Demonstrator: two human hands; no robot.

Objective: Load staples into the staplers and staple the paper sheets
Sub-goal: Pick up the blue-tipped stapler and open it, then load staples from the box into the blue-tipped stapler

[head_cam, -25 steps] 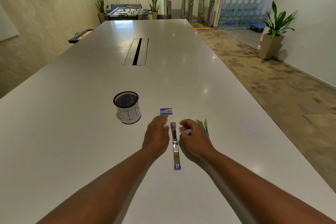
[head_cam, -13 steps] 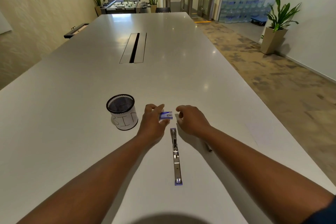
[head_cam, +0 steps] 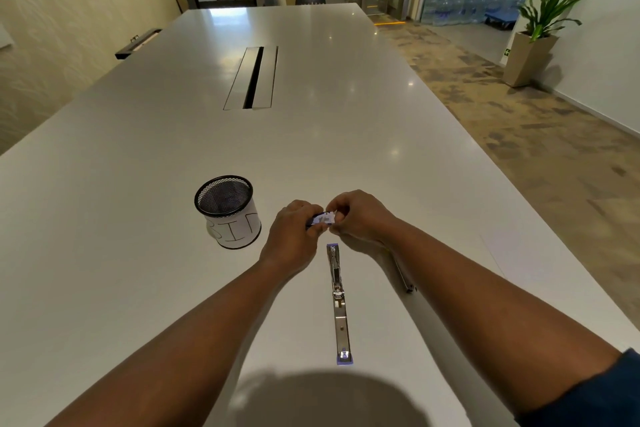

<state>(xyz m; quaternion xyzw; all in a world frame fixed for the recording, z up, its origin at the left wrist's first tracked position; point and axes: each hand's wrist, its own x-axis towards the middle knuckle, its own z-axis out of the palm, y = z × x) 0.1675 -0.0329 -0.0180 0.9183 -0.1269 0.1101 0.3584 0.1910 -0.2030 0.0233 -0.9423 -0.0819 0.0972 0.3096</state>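
Holding a small staple box (head_cam: 323, 219) between them just above the bench (head_cam: 138, 184), the left hand (head_cam: 294, 236) and the right hand (head_cam: 360, 215) are both pinching it, the left fingers curling round its near end and the right fingers gripping its far end, as if working it open. Whether the box is already open is not showing. It is looking light and made of thin card, so it is likely crushing easily under a hard squeeze; a light pinch on the short ends is suiting it best. The staple strips inside are probably brittle and apt to snap or scatter, so they are calling for a flat, gentle hold along their sides.

The stapler (head_cam: 337, 302) is lying unfolded flat on the bench just near of the hands, its metal track facing up and waiting for staples. It is looking stiff, smooth and heavier than the box. A second slim tool (head_cam: 403, 276) is lying partly under the right forearm. A mesh cup (head_cam: 228, 211) lettered BIN is standing to the left. No paper sheets are clearly showing.
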